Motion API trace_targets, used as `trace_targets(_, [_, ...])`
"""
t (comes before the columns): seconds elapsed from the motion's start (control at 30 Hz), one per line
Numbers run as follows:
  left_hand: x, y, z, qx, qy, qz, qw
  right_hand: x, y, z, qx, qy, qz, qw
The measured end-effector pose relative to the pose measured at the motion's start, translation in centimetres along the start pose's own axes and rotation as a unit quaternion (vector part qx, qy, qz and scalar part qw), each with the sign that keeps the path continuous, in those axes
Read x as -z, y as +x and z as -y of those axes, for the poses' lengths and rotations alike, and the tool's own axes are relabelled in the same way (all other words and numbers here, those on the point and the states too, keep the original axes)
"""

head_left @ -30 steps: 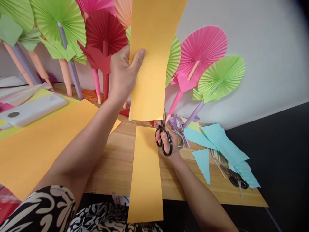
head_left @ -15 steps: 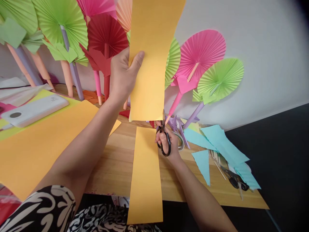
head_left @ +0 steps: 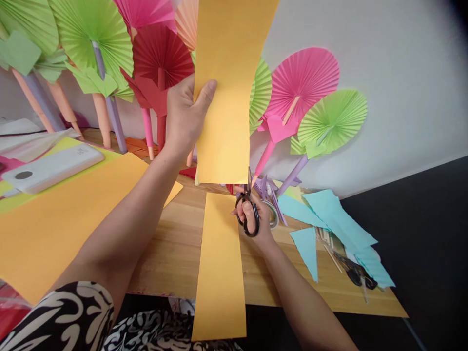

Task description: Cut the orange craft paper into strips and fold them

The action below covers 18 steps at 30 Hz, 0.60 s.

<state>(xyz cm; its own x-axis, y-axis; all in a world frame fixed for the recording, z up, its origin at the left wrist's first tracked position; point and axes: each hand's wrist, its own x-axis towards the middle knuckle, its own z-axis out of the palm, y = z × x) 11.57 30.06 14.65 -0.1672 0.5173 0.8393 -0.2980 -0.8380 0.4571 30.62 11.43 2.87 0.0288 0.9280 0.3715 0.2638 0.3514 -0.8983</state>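
My left hand pinches the left edge of a strip of orange-yellow paper, its thumb on the near face and the other fingers hidden behind. The strip hangs upright above the table and runs out of the top of the view. Below its lower right corner, my right hand is closed on black-handled scissors, blades pointing up beside that corner. A second orange-yellow strip lies underneath on the table, its near end reaching past the front edge.
On the wooden table, orange sheets and a white power bank lie left. Blue paper pieces, a tape roll and more scissors lie right. Paper fans on stems lean on the wall.
The blade tips have shifted very slightly to the right of the hanging strip's corner. Both hands keep their holds almost in place.
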Motion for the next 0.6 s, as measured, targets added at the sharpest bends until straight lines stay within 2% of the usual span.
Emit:
trace_targets(0.23, [-0.06, -0.05, 0.26, 0.028, -0.029, 0.013, 0.999, -0.05, 0.41, 0.42, 0.024, 0.061, 0.055, 0.996])
trace_targets(0.6, [-0.09, -0.05, -0.06, 0.031, -0.03, 0.028, 0.999, 0.0, 0.5, 0.28, 0.018, 0.057, 0.054, 0.997])
